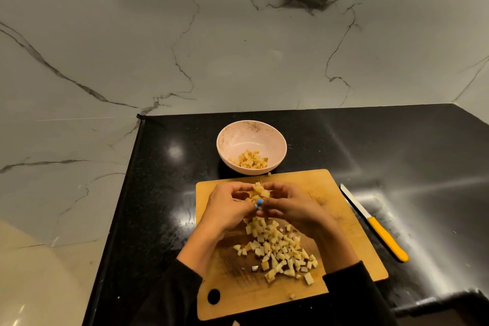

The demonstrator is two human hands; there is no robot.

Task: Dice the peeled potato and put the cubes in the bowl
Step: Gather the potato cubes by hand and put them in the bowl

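Scooped potato cubes [259, 191] cupped between left hand [229, 204] and right hand [288, 204], above the cutting board [341, 201].

Both hands curled together around a small heap; more pale yellow, small, roughly squared cubes scattered on the board, some already in the pink bowl [251, 132] just beyond. Likely light, firm, damp and slippery; best cupped from below, not pinched. Knife [375, 225] set aside on the surface.

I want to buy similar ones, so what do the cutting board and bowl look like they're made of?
Cutting board: looks like wood or bamboo, matte tan with grain and knife scars. Bowl: smooth pale pink, faintly speckled, slight sheen; plastic, melamine or glazed ceramic, can't tell.
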